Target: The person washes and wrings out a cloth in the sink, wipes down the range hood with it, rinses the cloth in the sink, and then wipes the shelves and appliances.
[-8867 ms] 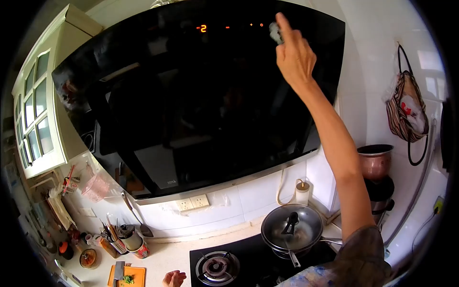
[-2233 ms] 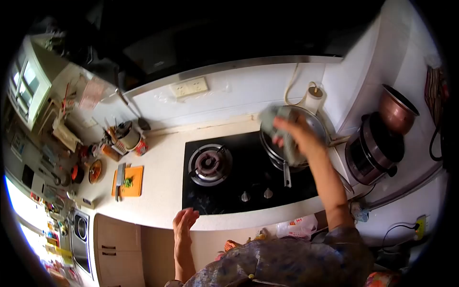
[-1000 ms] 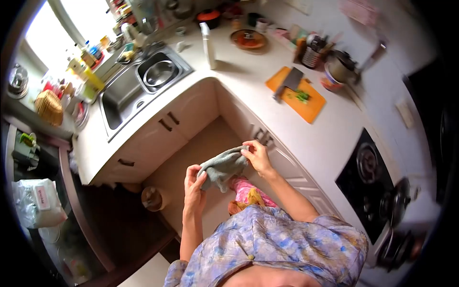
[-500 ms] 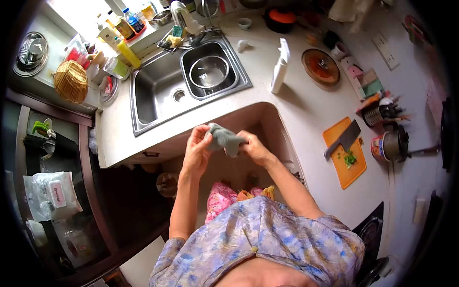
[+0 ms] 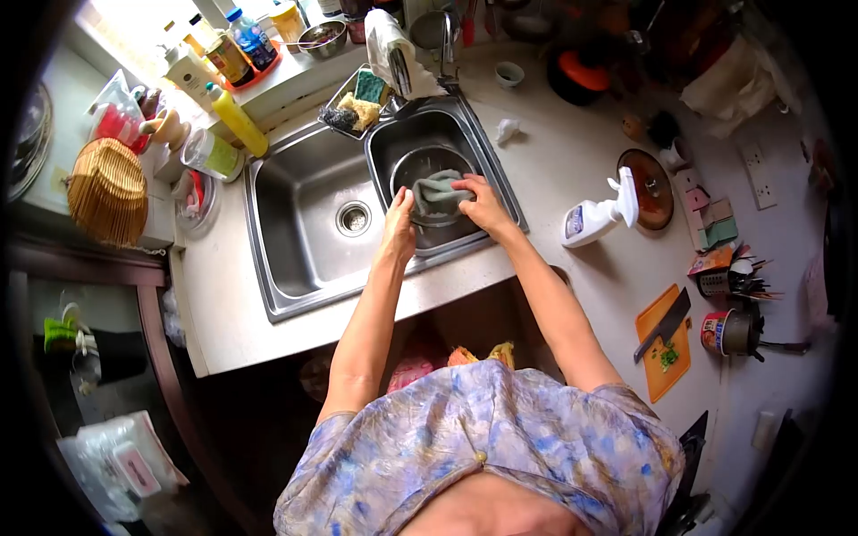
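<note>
Over the metal bowl (image 5: pixel 409 164) in the smaller sink basin (image 5: pixel 461 134): grey-green cloth (image 5: pixel 437 193); right hand (image 5: pixel 487 209) grasping its right side; left hand (image 5: pixel 399 230) at its left edge, grip cannot be told

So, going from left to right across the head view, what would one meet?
Brown woven basket, yellow plastic bottle, round metal drain, crumpled grey-green cloth, white plastic spray bottle, orange cutting board, white wall socket.

Cloth (image 5: pixel 436 189) between left fingers (image 5: pixel 404 202) and right fingers (image 5: pixel 466 185), over bowl (image 5: pixel 404 168) in right basin (image 5: pixel 420 129). Left of fingers: left basin (image 5: pixel 308 210). Beyond fingers: sponge (image 5: pixel 370 87). Right of fingers, on counter (image 5: pixel 547 147): spray bottle (image 5: pixel 593 219); farther right, knife (image 5: pixel 663 325) on cutting board (image 5: pixel 660 380).
</note>
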### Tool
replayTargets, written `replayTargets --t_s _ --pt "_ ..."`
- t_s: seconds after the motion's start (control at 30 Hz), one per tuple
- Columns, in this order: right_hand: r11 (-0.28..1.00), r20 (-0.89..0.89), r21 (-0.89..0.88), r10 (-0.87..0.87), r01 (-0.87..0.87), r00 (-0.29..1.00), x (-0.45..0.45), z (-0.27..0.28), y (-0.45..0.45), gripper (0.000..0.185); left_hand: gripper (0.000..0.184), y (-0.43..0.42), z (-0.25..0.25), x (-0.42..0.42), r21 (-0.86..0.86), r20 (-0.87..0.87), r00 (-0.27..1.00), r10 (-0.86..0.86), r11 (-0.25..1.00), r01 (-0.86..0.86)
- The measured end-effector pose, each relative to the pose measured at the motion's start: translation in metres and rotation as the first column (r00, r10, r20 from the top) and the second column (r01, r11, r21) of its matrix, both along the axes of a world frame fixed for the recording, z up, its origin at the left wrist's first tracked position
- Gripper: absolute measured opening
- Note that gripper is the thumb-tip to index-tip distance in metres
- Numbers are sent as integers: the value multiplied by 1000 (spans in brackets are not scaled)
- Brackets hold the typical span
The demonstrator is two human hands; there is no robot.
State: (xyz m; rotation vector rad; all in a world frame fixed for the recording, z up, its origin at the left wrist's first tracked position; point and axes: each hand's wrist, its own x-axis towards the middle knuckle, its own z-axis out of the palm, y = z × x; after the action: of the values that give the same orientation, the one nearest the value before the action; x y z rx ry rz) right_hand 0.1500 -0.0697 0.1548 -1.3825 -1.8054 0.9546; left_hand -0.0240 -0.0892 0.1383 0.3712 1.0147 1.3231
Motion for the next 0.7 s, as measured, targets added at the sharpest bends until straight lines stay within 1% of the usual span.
replayTargets --t_s 0.03,0.07,0.1,0.13,0.2,0.23,0.27,0.33,0.37,0.4,0.43,0.47,0.5,0.53,0.57,0.6,0.63,0.67,0.7 --pt "1000 4 -13 -9 9 1000 -5 -8 9 41 49 7 -8 -4 -53 45 999 -6 999 8" --pt "999 111 -48 -11 16 994 -9 -17 16 43 60 11 -18 -6 -73 68 996 -52 996 57" --pt "996 219 -81 -5 24 976 -14 -22 24 45 72 14 -13 -7 -92 91 991 -98 990 107" --pt "995 223 -92 -6 28 975 -19 -36 32 45 72 20 -11 -8 -102 97 990 -101 989 111" --pt "996 308 -86 1 26 951 -32 -74 43 51 80 27 -4 -6 -190 157 975 -160 964 188" --pt "996 399 -94 33 6 916 -37 -86 46 59 80 33 -5 -3 -208 170 973 -155 960 189" --pt "995 455 -94 17 28 891 -44 -98 50 61 81 38 -6 0 -226 183 972 -149 956 189" --pt "992 574 -128 62 15 816 -56 -88 48 62 72 55 -67 0 -240 211 972 -106 958 157" --pt "963 618 -266 205 -44 759 -59 -71 51 58 63 62 -60 5 -409 220 975 -33 904 123" --pt "956 629 -279 254 -92 735 -57 -85 55 52 58 61 -34 7 -493 267 963 -33 854 167" --pt "968 591 -227 221 -103 776 -54 -102 57 48 59 66 -87 3 -388 295 954 -53 906 171" --pt "962 570 -266 213 -67 793 -54 -111 67 47 57 69 -61 10 -365 239 971 19 928 72" --pt "968 519 -252 146 -13 842 -53 -110 75 48 54 76 -85 10 -317 229 971 67 948 9" --pt "884 418 -438 40 162 908 -58 -85 82 49 52 79 -86 7 -377 384 921 67 922 91" --pt "925 361 -288 -133 246 923 -55 -130 82 51 52 82 -78 8 -425 360 929 90 902 77" --pt "917 28 -281 -286 282 958 -59 -135 80 52 52 87 -91 5 -409 463 884 60 900 153" --pt "696 -201 -711 -337 99 920 -60 -103 84 55 52 89 -65 7 -501 339 938 72 858 115" --pt "683 -197 -722 -357 112 913 -66 -92 82 56 51 94 -98 2 -411 427 904 8 893 186" --pt "709 -223 -698 -349 101 910 -69 -89 75 59 52 97 -105 1 -403 461 887 26 897 183"
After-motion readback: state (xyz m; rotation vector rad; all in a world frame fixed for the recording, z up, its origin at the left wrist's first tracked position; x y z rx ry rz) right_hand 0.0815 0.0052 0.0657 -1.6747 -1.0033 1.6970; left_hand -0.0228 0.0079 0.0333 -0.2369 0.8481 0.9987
